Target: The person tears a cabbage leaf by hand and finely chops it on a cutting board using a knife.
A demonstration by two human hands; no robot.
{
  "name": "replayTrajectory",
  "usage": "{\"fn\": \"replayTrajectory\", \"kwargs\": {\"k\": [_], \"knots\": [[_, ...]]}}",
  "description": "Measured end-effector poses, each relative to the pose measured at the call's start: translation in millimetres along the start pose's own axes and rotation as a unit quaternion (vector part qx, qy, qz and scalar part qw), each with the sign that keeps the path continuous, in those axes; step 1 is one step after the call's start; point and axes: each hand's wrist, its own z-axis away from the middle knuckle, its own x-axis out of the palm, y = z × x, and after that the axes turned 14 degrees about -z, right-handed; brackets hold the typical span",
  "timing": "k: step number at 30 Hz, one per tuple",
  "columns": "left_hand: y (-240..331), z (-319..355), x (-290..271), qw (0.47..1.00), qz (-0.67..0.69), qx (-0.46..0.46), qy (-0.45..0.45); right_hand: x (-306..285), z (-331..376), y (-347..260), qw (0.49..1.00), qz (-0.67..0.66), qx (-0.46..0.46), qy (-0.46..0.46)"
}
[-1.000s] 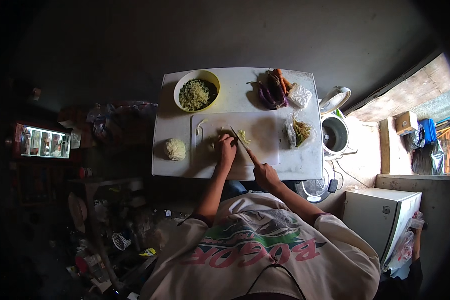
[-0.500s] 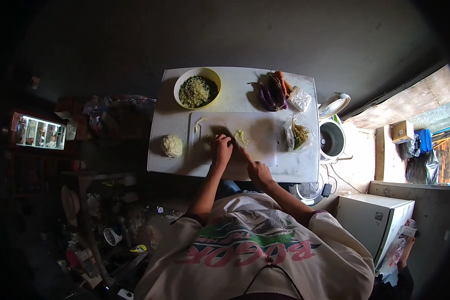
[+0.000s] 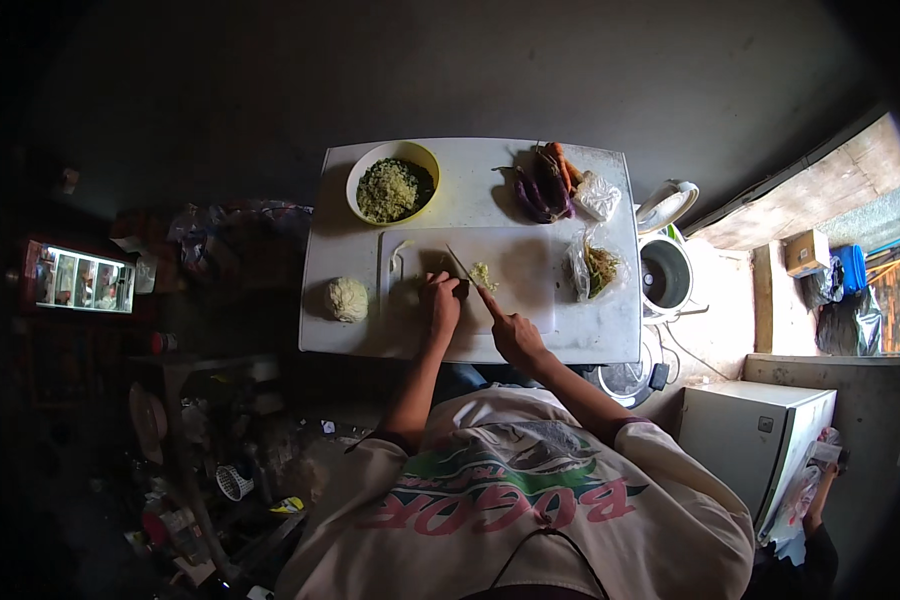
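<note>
My right hand is wrapped round the wooden handle of a kitchen knife, whose blade slants up and left over the white cutting board. Close to the blade's left side, my left hand is closed with fingers curled down on the board. What lies under those fingers is hidden. A small heap of finely chopped pale green vegetable sits just right of the blade. Toward the board's left edge lies a pale strip of vegetable. A round whitish cabbage rests left of the board.
On the white table stand a yellow-rimmed bowl of chopped greens, purple eggplants, carrots and two plastic bags of food. Right of it are an open rice cooker and a small fridge. Another person's arm shows beyond the fridge.
The knife and my right hand have shifted slightly forward, away from me. My left hand stays in nearly the same place on the board. The whole view has moved a little.
</note>
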Motion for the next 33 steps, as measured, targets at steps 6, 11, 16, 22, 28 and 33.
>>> {"fn": "replayTrajectory", "kwargs": {"k": [6, 11, 16, 22, 28, 33], "knots": [[6.4, 9.2, -5.6, 1.000, 0.008, 0.018, -0.004, 3.6, 22.2, 7.1, 0.999, 0.013, 0.026, -0.016], [2.7, 12.6, -5.6, 0.999, 0.004, 0.034, 0.006, -1.4, 3.7, -5.9, 1.000, -0.025, -0.006, 0.016], [10.7, 6.4, -21.0, 1.000, 0.004, 0.009, -0.016, 8.5, 24.3, 7.9, 1.000, -0.001, 0.005, -0.017], [3.0, 5.8, -13.1, 0.999, -0.003, 0.015, -0.032, 4.6, 2.7, 3.5, 1.000, -0.009, -0.010, 0.006], [-0.5, 7.9, -6.2, 1.000, 0.003, -0.008, -0.019, 7.4, 25.2, 4.2, 1.000, 0.021, 0.012, -0.006], [0.3, 9.1, -12.4, 0.998, -0.028, 0.031, -0.038, 1.4, 1.6, -2.2, 1.000, -0.014, 0.001, -0.011]]}}
